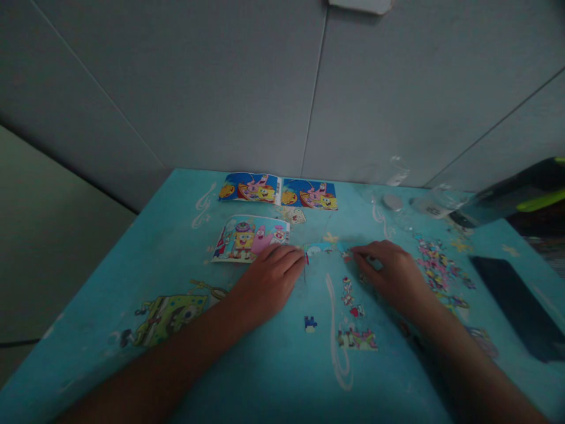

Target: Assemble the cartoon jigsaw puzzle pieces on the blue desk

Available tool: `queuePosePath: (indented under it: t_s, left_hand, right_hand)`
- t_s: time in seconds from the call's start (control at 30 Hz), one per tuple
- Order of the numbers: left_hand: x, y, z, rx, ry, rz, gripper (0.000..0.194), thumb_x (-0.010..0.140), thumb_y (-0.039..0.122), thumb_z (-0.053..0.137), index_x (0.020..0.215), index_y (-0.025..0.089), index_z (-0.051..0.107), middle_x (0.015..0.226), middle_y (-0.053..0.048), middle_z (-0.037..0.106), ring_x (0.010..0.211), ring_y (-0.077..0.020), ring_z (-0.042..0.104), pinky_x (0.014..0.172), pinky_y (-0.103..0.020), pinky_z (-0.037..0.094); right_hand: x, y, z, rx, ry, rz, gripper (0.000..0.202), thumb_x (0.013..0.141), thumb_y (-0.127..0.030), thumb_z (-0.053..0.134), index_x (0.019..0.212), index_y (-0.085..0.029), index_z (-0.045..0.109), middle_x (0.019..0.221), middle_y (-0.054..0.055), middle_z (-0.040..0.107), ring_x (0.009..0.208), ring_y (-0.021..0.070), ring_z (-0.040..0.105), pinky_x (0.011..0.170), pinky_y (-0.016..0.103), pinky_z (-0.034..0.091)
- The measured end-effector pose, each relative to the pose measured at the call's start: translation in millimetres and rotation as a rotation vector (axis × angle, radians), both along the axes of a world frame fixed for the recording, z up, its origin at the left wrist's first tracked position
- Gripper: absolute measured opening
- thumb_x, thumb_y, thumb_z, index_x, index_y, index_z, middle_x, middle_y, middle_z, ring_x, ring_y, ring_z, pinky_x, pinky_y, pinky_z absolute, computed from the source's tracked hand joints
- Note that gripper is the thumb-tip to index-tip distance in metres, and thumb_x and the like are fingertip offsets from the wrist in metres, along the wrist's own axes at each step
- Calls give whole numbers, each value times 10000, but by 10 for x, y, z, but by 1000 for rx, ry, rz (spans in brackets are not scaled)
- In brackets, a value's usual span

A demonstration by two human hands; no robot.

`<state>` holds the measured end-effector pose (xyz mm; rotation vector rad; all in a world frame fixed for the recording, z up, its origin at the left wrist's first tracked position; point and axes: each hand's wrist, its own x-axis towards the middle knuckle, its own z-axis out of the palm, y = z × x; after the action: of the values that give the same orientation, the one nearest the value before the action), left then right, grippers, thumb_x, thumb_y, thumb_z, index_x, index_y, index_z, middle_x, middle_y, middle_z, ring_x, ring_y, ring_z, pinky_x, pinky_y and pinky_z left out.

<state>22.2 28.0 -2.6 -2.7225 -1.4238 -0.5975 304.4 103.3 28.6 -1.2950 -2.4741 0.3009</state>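
A short strip of joined jigsaw pieces (327, 248) lies on the table between my two hands. My left hand (276, 277) is closed, its fingertips at the strip's left end. At the right end my right hand (391, 271) pinches a jigsaw piece, mostly hidden by the fingers. Nearer to me are a few loose pieces (347, 291) and a small joined section (358, 339). A lone dark blue and cream piece (310, 324) lies to their left. Beside my left hand, a cartoon picture card (247, 238) is partly covered by it.
Two more picture cards (251, 188) (309, 194) lie by the wall. A pile of jigsaw pieces (441, 262) is right of my right hand, near a dark phone-like slab (516, 306). Clear bottles (436, 203) and a dark bottle with a green strip (512, 194) are at the back right.
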Motion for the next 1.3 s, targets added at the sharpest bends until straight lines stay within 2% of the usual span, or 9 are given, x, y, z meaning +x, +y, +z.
queuePosePath:
  t_s: [0.23, 0.53, 0.7, 0.83, 0.97, 1.07, 1.17, 1.3]
  left_hand:
    - [-5, 5, -17, -6, -6, -8, 371, 1008, 122, 463, 1363, 138, 569, 1353, -99, 636, 1267, -247, 551, 1115, -473, 409]
    - [-12, 2, -42, 17, -5, -11, 367, 1013, 142, 470, 1364, 131, 575, 1350, -100, 641, 1266, -247, 557, 1115, -474, 408]
    - [-16, 3, -22, 30, -1, -14, 363, 1011, 136, 464, 1353, 127, 584, 1342, -112, 645, 1251, -248, 570, 1101, -470, 423]
    - [-15, 4, 1, 27, 4, -15, 362, 1003, 138, 477, 1348, 124, 586, 1341, -125, 644, 1250, -253, 574, 1097, -472, 429]
    - [-8, 2, -4, 21, 12, -10, 371, 1003, 135, 477, 1359, 132, 581, 1339, -127, 644, 1263, -248, 570, 1103, -468, 426]
    - [-4, 2, -4, 31, 18, -2, 351, 1014, 148, 472, 1344, 131, 591, 1335, -120, 647, 1258, -246, 573, 1103, -465, 426]
    - [-4, 3, 7, 36, 23, -1, 344, 1016, 146, 472, 1335, 126, 597, 1328, -118, 651, 1254, -242, 574, 1101, -455, 429]
    - [-10, 4, 12, 25, 24, -9, 353, 1013, 142, 475, 1346, 119, 590, 1331, -119, 646, 1267, -245, 562, 1108, -452, 425]
  right_hand:
    - [-8, 16, -19, -61, -64, 1, 246, 985, -331, 564, 1063, -244, 780, 939, 60, 758, 869, 235, 675, 845, 377, 511]
    - [-14, 3, 5, -95, -20, 30, 184, 964, -312, 609, 996, -251, 779, 961, 46, 766, 890, 229, 690, 836, 363, 524]
    - [-7, 8, 11, -84, -44, 86, 229, 999, -319, 574, 1089, -266, 778, 966, 47, 754, 879, 223, 682, 836, 374, 528]
    - [25, -9, 26, -55, -147, 138, 242, 1011, -313, 558, 1069, -289, 791, 960, 48, 751, 879, 226, 681, 835, 393, 528]
    - [51, -79, 65, -11, -255, 195, 236, 1006, -300, 569, 1088, -295, 790, 943, 62, 757, 961, 261, 689, 855, 430, 518]
    - [68, -129, 111, -15, -304, 227, 216, 1000, -317, 583, 1064, -306, 789, 910, 50, 752, 911, 257, 693, 833, 447, 512]
    - [94, -133, 139, -60, -294, 260, 199, 998, -318, 588, 1028, -308, 785, 903, 37, 748, 851, 232, 695, 817, 439, 515]
    - [131, -82, 138, -84, -240, 265, 178, 989, -307, 599, 983, -301, 777, 946, 34, 765, 920, 249, 706, 846, 448, 518]
